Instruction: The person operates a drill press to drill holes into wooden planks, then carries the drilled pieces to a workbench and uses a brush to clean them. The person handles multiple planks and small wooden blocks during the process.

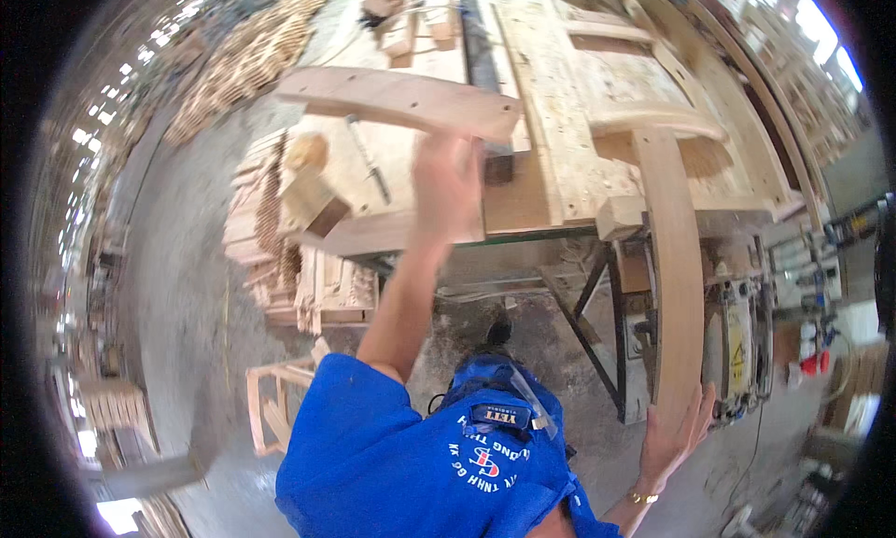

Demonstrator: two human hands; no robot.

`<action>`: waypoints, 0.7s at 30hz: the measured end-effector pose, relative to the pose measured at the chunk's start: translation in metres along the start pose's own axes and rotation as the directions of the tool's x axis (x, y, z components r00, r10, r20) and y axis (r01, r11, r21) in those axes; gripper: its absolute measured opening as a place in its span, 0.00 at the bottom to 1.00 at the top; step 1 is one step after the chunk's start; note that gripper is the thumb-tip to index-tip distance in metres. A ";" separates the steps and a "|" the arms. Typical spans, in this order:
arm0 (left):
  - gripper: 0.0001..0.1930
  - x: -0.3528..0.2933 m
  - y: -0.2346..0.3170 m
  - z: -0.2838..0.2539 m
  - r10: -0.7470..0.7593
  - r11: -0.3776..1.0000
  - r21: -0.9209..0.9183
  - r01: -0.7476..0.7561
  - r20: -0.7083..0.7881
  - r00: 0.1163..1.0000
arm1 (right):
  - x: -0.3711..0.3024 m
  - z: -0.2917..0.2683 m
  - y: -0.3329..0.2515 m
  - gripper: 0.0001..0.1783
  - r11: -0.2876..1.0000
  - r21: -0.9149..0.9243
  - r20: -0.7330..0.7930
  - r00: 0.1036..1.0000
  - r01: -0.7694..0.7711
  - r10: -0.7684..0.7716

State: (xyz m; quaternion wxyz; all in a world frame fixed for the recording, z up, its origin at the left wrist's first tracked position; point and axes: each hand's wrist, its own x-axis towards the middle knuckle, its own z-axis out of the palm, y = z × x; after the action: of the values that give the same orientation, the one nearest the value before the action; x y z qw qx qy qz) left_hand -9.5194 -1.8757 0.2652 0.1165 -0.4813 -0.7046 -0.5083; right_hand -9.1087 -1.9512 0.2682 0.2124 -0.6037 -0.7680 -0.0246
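My left hand (448,183) is closed and blurred at the near edge of the workbench, just below a slightly curved wooden piece (401,97) with several drilled holes. Whatever its fingers may hold is hidden. That piece lies crosswise over a dark metal bar (481,53). Low on the right, my right hand (670,445) grips the near end of a long, smooth wooden slat (677,267), its fingers lying along one side. The slat's far end reaches over the bench by a curved wooden frame (658,118).
On the bench (583,188) lie a pen-like tool (371,160) and a wood block (313,202). Stacked wooden parts (266,230) stand left of it. A dark metal leg (593,337) supports the bench. Machinery (742,342) stands at right, a small wooden frame (275,398) at lower left.
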 end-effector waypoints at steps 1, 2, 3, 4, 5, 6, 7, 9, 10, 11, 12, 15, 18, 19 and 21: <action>0.07 0.018 -0.043 -0.020 0.083 0.969 0.242 -0.041 -0.165 0.983 | -0.002 0.000 0.004 0.36 0.992 0.114 -0.021 0.998 0.053 -0.051; 0.10 0.032 -0.067 -0.036 0.091 0.953 0.299 -0.040 -0.159 0.983 | -0.006 0.001 0.010 0.35 0.977 0.198 -0.053 0.996 0.075 -0.066; 0.15 0.040 -0.088 -0.051 0.015 0.928 0.371 0.035 -0.130 0.991 | -0.010 0.003 0.014 0.34 0.955 0.282 -0.106 0.992 0.092 -0.064; 0.19 0.044 -0.113 -0.088 -0.027 0.835 0.541 0.104 -0.149 0.988 | -0.016 0.007 0.016 0.33 0.917 0.379 -0.113 0.990 0.122 -0.085; 0.21 0.030 -0.124 -0.088 -0.182 0.783 0.587 0.205 -0.098 0.978 | -0.019 0.005 0.026 0.32 0.909 0.397 -0.111 0.989 0.129 -0.092; 0.22 0.033 -0.128 -0.108 -0.272 0.705 0.667 0.240 -0.059 0.961 | -0.025 0.010 0.028 0.31 0.880 0.458 -0.121 0.989 0.127 -0.080; 0.20 0.028 -0.127 -0.105 -0.372 0.697 0.649 0.305 -0.036 0.928 | -0.028 0.013 0.031 0.30 0.875 0.472 -0.113 0.992 0.110 -0.064; 0.20 0.022 -0.116 -0.105 -0.385 0.704 0.631 0.325 -0.046 0.922 | -0.032 0.014 0.034 0.29 0.863 0.498 -0.071 0.996 0.087 -0.059; 0.21 0.019 -0.107 -0.102 -0.410 0.725 0.579 0.375 -0.076 0.909 | -0.035 0.012 0.033 0.29 0.851 0.518 -0.086 0.995 0.087 -0.049; 0.21 0.014 -0.098 -0.101 -0.429 0.758 0.472 0.450 -0.160 0.889 | -0.036 0.008 0.032 0.28 0.833 0.545 -0.102 0.994 0.096 -0.049; 0.22 0.012 -0.088 -0.108 -0.450 0.779 0.362 0.512 -0.245 0.859 | -0.037 0.005 0.030 0.28 0.805 0.583 -0.115 0.992 0.109 -0.051; 0.23 -0.029 -0.040 -0.069 -0.710 0.586 -0.599 0.546 -0.055 0.702 | -0.035 -0.002 0.029 0.28 0.769 0.636 -0.126 0.992 0.066 0.020; 0.18 -0.084 0.101 0.026 -0.365 0.179 -0.793 0.583 0.497 0.788 | -0.012 -0.021 0.018 0.27 0.743 0.668 0.014 0.999 -0.036 0.036; 0.15 -0.094 0.137 0.036 -0.348 0.080 -0.725 0.684 0.623 0.701 | 0.004 -0.027 0.007 0.26 0.701 0.710 0.091 0.996 -0.073 0.011; 0.09 -0.106 0.192 0.041 -0.157 0.045 -0.644 0.763 0.750 0.642 | 0.030 -0.017 -0.014 0.26 0.743 0.637 -0.084 0.976 0.206 -0.199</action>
State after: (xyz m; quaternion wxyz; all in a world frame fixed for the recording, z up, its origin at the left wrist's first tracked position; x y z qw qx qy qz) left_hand -9.2996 -1.8974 0.2931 -0.5607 -0.2849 -0.3645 -0.6867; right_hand -9.1224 -1.9322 0.2979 0.4059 -0.4074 -0.7898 0.2135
